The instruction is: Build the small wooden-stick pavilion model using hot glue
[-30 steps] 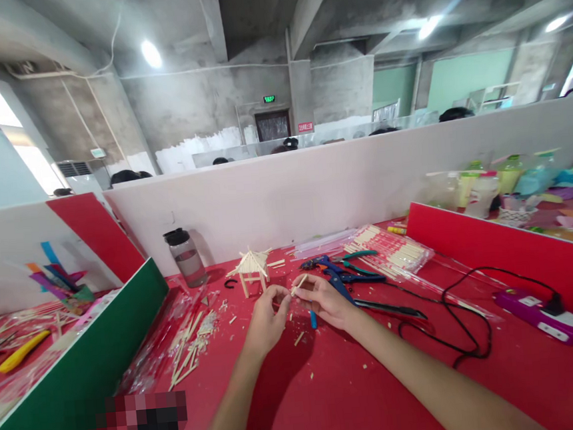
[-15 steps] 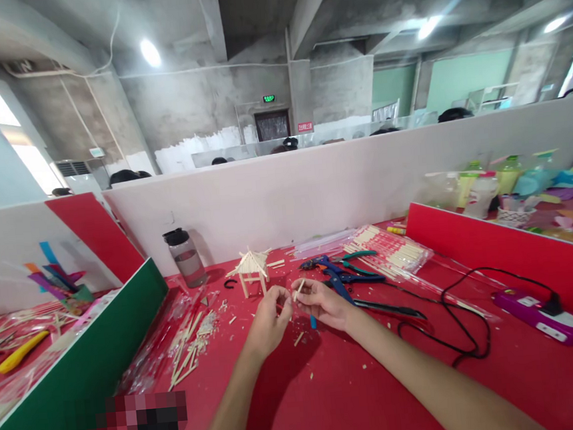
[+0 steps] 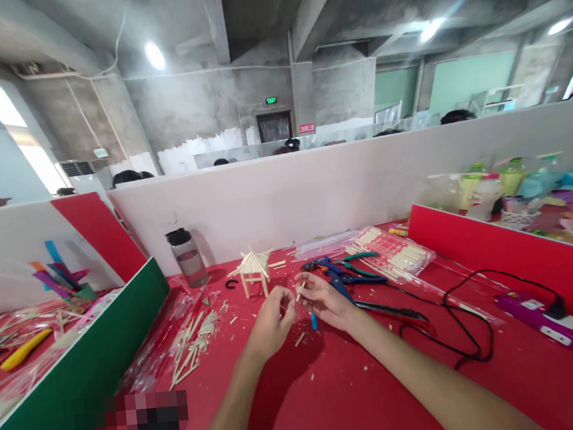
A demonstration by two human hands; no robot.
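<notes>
My right hand (image 3: 325,302) pinches a short pale wooden stick (image 3: 300,290) between thumb and fingertips. Close beside it, my left hand (image 3: 274,323) has its fingers curled together; whatever they hold, if anything, is too small to make out. Just behind the left hand stands a little pavilion of wooden sticks (image 3: 254,271), with a pointed roof on thin legs. A blue glue gun (image 3: 340,280) lies beyond the right hand, next to green-handled pliers (image 3: 364,267). Below the right fingers shows a small blue piece (image 3: 314,321), partly hidden.
Loose sticks and scraps (image 3: 191,350) litter the red tabletop on the left. At the back are a water bottle (image 3: 189,260) and bagged sticks (image 3: 392,249). A black cable runs to a purple power strip (image 3: 546,319). Green (image 3: 88,359) and red (image 3: 511,255) dividers flank the space.
My left fingertips have drawn slightly away from the stick, which stays in my right hand at a changed tilt. The camera view has shifted a little; the pavilion and tools stay put.
</notes>
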